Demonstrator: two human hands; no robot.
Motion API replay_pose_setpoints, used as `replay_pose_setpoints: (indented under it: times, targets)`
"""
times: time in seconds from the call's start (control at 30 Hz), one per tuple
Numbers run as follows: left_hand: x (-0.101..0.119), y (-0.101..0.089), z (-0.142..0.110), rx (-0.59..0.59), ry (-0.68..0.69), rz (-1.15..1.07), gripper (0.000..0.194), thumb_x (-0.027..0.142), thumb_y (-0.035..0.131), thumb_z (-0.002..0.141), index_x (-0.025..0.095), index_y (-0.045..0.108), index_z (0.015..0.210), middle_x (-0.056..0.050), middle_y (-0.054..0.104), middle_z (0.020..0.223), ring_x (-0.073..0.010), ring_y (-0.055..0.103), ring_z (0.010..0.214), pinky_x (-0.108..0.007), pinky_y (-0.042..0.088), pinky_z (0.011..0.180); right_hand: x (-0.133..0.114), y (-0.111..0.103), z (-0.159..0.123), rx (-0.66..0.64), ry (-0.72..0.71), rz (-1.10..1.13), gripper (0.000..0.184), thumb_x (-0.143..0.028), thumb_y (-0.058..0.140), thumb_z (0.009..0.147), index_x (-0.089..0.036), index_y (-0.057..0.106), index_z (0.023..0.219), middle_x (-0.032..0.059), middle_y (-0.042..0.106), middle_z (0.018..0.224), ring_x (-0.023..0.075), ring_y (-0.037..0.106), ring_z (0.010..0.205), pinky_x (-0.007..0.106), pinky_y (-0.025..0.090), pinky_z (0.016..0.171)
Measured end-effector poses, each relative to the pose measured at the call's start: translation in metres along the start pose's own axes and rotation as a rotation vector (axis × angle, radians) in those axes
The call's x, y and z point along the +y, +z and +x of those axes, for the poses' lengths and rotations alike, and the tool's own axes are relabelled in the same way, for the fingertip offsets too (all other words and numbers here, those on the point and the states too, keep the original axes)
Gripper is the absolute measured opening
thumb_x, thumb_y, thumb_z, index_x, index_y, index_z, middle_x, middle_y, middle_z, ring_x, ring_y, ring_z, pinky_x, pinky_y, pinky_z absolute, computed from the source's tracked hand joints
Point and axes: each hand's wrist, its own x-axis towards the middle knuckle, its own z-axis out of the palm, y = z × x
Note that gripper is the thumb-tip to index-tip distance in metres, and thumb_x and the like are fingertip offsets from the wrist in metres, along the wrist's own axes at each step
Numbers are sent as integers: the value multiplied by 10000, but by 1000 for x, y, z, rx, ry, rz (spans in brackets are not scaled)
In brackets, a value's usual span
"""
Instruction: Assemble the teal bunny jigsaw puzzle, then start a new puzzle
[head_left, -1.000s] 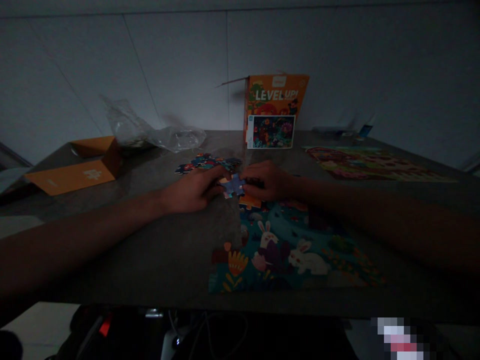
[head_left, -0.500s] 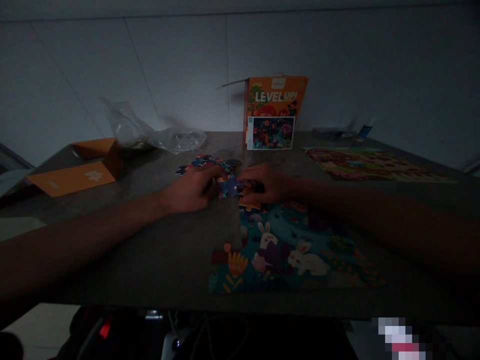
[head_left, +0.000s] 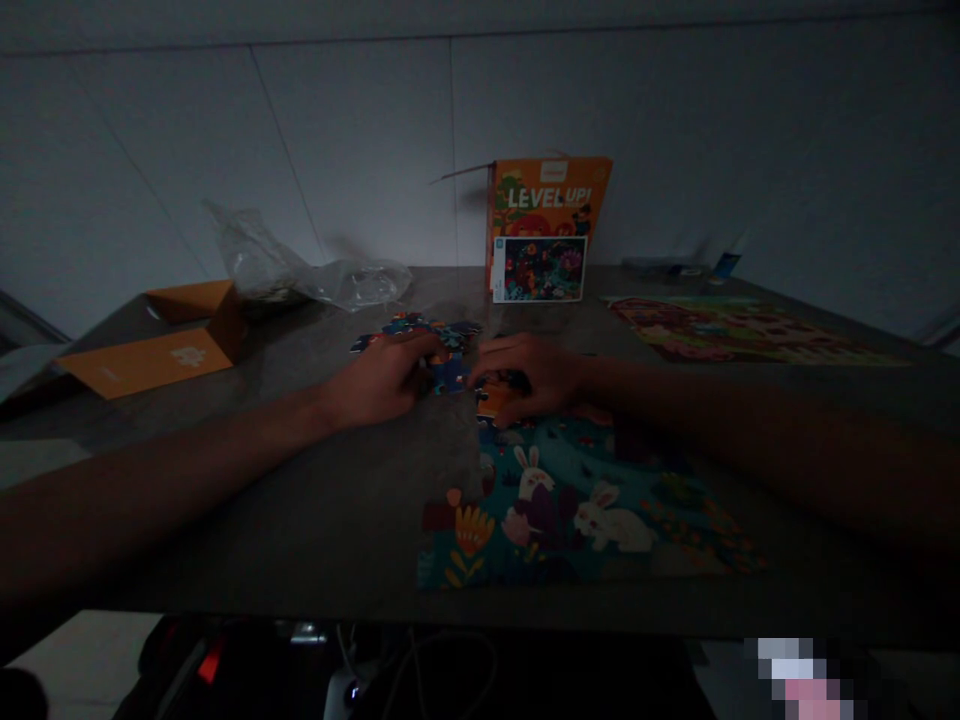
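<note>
My left hand is closed, with a blue jigsaw puzzle piece at its fingertips. Just behind it lies a heap of loose puzzle pieces. My right hand arches over the upper left part of a partly joined puzzle showing white rabbits and flowers. Its thumb and fingers are apart, beside an orange puzzle piece, and nothing gripped shows between them. Dim light and the fingers hide some of the pieces under this hand.
An orange puzzle box stands at the back, a picture card leaning on it. An opened orange carton and clear plastic bag lie left. Another puzzle and a small blue-labelled tube lie right.
The blue puzzle piece has shifted slightly left with my left hand, away from my right fingers. My right thumb has moved off the orange piece's top edge, so more of that piece shows.
</note>
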Motion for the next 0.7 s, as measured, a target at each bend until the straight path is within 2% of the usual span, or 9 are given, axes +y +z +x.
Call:
replay_pose_setpoints:
  times: [0.17, 0.37, 0.7]
  targets:
    - [-7, -4, 0, 66, -50, 101, 336, 53, 493, 771, 162, 629, 1058, -75, 690, 1044, -215, 665, 920, -304, 525, 803, 0, 0, -1, 15, 3, 1, 365, -467, 689, 847, -155, 674, 1035, 67, 600, 946, 181, 577, 824, 310, 451, 762]
    - [-12, -4, -1, 106, -96, 121, 335, 61, 480, 771, 159, 640, 1048, -80, 702, 1017, -223, 686, 915, -316, 541, 799, 3, 5, -1, 64, 64, -76, 290, -401, 626, 881, -160, 679, 1032, 97, 600, 1018, 212, 584, 915, 357, 469, 842]
    - [-5, -6, 1, 52, -143, 104, 343, 47, 458, 786, 144, 645, 1057, -87, 714, 1034, -208, 693, 869, -303, 539, 781, 10, 10, 0, 130, 263, -195, 257, -353, 604, 880, -155, 703, 1012, 101, 606, 1002, 217, 581, 899, 355, 467, 828]
